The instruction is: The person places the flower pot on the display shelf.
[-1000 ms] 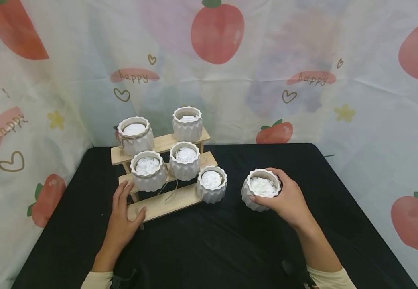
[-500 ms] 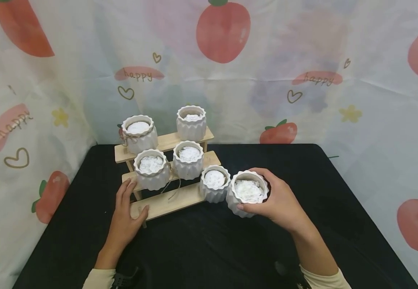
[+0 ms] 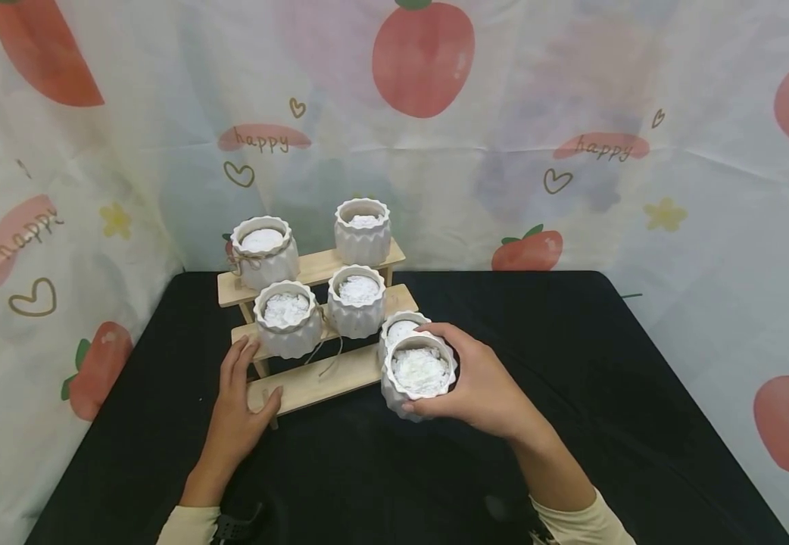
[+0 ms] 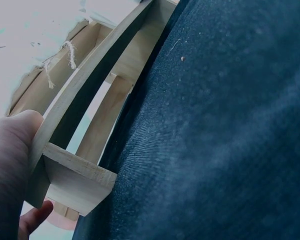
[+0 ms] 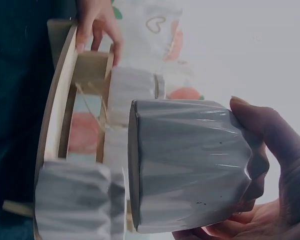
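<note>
Now white pot [image 3: 419, 376] within right-hand fingers [image 3: 435, 331].

A table under black cloth [image 3: 606, 363] carried a three-tiered pale wooden step shelf [image 3: 313, 382] at back left. Five white ribbed ceramic pots [image 3: 362, 231] stood on the shelf's tiers.

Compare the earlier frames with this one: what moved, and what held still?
The right hand, gripping a white ribbed pot, carried it leftward, from clear of the wooden stand to just in front of the bottom-step pot. The left hand stayed on the stand's left end; the other four pots kept their places.
</note>
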`<action>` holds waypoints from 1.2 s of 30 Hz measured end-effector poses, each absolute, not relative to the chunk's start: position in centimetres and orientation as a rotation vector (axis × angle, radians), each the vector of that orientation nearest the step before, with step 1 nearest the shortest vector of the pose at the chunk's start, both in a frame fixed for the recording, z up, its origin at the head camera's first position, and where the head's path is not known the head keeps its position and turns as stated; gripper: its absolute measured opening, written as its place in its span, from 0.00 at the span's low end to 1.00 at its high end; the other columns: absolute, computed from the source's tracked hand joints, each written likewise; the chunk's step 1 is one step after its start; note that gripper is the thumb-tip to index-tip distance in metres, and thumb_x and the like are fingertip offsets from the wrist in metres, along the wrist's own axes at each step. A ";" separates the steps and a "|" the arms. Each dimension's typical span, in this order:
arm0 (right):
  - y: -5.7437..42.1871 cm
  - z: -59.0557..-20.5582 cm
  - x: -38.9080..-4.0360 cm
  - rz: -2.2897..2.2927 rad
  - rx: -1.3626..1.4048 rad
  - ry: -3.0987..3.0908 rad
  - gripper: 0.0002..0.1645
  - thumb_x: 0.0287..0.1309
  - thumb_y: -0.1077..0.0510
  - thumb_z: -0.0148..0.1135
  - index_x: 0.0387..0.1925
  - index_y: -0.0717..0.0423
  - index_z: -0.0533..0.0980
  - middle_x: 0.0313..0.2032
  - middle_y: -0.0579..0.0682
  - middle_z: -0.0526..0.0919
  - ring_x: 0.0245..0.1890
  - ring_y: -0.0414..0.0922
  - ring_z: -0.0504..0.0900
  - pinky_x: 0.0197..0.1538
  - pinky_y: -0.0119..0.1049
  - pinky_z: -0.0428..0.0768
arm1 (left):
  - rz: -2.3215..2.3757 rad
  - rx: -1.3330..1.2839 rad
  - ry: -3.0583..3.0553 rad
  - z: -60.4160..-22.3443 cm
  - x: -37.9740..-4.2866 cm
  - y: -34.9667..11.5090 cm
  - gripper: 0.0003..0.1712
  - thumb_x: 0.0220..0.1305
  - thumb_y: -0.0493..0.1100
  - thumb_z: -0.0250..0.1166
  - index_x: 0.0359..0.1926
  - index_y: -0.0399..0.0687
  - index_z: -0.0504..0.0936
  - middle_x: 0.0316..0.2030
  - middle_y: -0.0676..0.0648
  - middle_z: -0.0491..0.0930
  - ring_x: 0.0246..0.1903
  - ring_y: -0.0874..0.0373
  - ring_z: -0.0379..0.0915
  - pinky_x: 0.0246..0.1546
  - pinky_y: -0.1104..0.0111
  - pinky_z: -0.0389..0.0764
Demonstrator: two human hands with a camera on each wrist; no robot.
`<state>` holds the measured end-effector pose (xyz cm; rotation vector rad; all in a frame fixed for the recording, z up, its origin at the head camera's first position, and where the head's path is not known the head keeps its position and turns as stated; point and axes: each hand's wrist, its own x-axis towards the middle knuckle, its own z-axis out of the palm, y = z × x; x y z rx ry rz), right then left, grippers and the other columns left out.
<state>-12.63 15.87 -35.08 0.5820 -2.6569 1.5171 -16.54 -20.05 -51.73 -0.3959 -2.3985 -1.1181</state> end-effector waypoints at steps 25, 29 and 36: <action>8.2 -38.8 -15.3 1.373 0.725 -2.697 0.52 0.28 0.50 0.90 0.60 0.54 0.77 0.55 0.46 0.79 0.53 0.44 0.78 0.56 0.45 0.76 | -1.100 -0.411 -2.384 -52.0 -16.7 -20.1 0.56 0.58 0.34 0.76 0.81 0.51 0.55 0.80 0.45 0.47 0.74 0.41 0.51 0.59 0.40 0.70; 7.1 -39.8 -15.7 1.347 0.679 -2.700 0.53 0.27 0.49 0.90 0.60 0.57 0.77 0.53 0.48 0.79 0.51 0.46 0.78 0.54 0.46 0.76 | -1.088 -0.412 -2.382 -52.0 -16.9 -20.2 0.56 0.57 0.34 0.76 0.81 0.52 0.55 0.80 0.46 0.47 0.75 0.43 0.51 0.59 0.40 0.68; 5.6 -40.7 -16.4 1.261 0.641 -2.680 0.54 0.26 0.49 0.91 0.59 0.60 0.77 0.52 0.52 0.78 0.50 0.48 0.77 0.53 0.47 0.76 | -1.071 -0.420 -2.373 -52.0 -16.8 -20.2 0.56 0.57 0.34 0.76 0.81 0.50 0.56 0.80 0.45 0.48 0.74 0.43 0.52 0.59 0.41 0.68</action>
